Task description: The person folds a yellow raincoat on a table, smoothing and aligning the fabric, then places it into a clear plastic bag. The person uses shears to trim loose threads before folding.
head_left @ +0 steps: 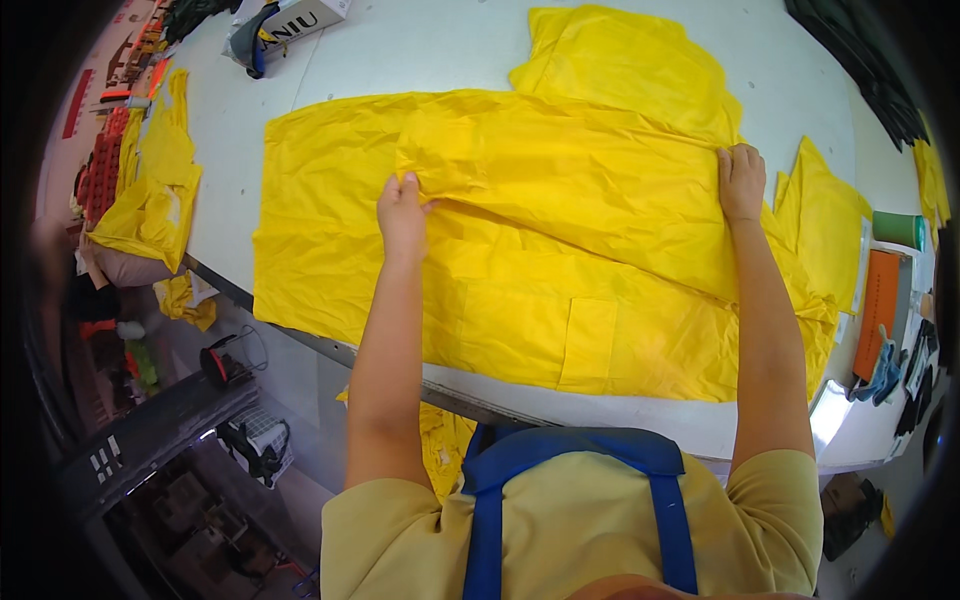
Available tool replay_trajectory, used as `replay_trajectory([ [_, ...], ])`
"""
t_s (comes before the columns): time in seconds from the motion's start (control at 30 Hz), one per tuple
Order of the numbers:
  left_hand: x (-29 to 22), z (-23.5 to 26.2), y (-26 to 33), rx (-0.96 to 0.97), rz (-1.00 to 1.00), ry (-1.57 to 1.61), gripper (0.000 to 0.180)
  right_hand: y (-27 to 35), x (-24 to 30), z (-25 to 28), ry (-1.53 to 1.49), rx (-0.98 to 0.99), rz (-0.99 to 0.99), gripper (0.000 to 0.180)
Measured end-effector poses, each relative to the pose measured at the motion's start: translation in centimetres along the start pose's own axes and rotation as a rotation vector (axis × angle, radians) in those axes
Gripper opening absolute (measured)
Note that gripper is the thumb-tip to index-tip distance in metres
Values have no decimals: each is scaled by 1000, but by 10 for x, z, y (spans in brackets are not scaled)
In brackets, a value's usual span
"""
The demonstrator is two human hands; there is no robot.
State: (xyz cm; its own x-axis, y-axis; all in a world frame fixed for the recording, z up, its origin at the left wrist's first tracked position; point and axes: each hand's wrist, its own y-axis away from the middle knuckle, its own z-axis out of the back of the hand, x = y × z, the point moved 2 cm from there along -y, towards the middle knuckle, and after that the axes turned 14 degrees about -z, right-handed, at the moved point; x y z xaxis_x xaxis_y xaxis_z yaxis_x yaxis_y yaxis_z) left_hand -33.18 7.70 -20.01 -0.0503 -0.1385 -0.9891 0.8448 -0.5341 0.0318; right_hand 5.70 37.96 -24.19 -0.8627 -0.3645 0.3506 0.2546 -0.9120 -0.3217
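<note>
Open white tabletop [430, 55] between carton [325, 15] and yellow bundle [630, 60], large yellow cloth [580, 210] nearer, orange box [878, 312] obstructing right

Creased yellow cloth [330, 190] spread lengthwise along the near side of the white tabletop [420, 50]
Thin and faintly glossy, it lies fairly flat at its left end, with a long fold slanting down rightward across its middle and a narrow rectangular patch [588, 345] by its near edge.

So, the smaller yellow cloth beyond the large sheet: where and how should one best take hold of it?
Probably pinch the smaller yellow cloth at its far left corner, from the left: that corner lies uncovered on the white table, whereas its near edge meets the large yellow sheet.
</note>
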Motion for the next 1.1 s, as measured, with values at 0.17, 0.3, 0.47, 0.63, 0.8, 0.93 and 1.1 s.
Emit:
replay_trajectory([
  [0.17, -44, 3, -11, -71, -575, -278, 23, 0, -2, 1, 3, -16, -2, 22],
  [0.3, -8, 22, -53, 207, -504, -784, 31, -1, 3, 0, 2, 8, -13, 22],
  [0.47, -56, -30, -68, 158, -289, -510, 27, 0, -4, -1, 19, -4, -7, 21],
  [0.63, -37, -39, -88, 230, -330, -349, 26, -3, -1, 1, -17, 8, 17, 20],
  [0.8, -48, -26, -59, 321, 111, 266, 38, -1, 1, 3, -15, 9, 3, 20],
  [0.93, -81, -7, -33, 319, 112, 262, 48, 0, -5, -1, -18, 19, 0, 21],
  [1.1, -115, 4, 15, 309, -134, 253, 56, -1, -2, 1, -24, 38, 2, 21],
])
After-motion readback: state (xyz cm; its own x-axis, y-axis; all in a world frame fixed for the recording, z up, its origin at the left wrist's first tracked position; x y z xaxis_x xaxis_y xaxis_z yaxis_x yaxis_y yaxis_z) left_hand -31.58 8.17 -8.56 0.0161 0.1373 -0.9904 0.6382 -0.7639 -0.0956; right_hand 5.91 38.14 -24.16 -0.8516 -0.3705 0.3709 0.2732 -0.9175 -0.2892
